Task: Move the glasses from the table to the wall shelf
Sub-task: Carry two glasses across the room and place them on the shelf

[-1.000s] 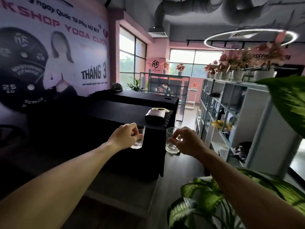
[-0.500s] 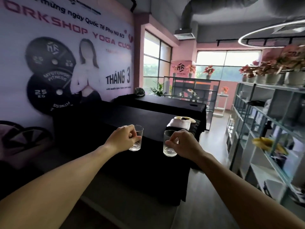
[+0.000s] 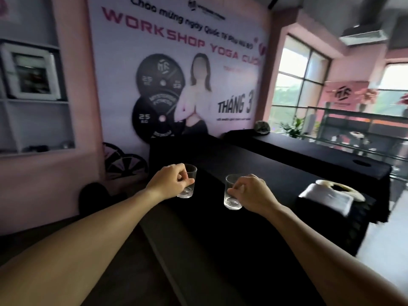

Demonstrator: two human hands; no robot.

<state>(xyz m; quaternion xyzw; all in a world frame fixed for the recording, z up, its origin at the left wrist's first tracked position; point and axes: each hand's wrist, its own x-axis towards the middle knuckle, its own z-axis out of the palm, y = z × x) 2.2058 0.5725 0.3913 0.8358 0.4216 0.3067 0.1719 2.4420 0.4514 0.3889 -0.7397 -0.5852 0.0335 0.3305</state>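
Two clear glasses, both empty, both held in the air above the dark surface (image 3: 276,195).

Left glass (image 3: 188,184): short tumbler, upright with a slight tilt, pinched near its rim and side by the left hand (image 3: 171,184). Fingers curled shut around it from the left side; thumb and forefinger meet across the near wall. Base of the glass hangs free below the hand.

Right glass (image 3: 231,193): same kind, upright, held by the right hand (image 3: 254,193). Fingers closed on its right side and upper wall; the base and left wall show clear of the hand. It sits a little lower in frame than the left glass. The two glasses are apart, a gap of dark cloth showing between them.

Both forearms reach forward from the bottom corners, bare.

Surface: long, draped in black cloth, running away toward the window. On its right part lies a folded white towel (image 3: 326,198) on a dark stack, well apart from the right hand.

Far left: wall shelf (image 3: 39,124), pale, set into the pink wall, with a white framed picture (image 3: 31,71) on an upper level and small blurred items on the lower one. It stands well apart from both glasses.

Behind: large banner (image 3: 176,69) with weight plates and a figure. Windows (image 3: 295,82) to the right.
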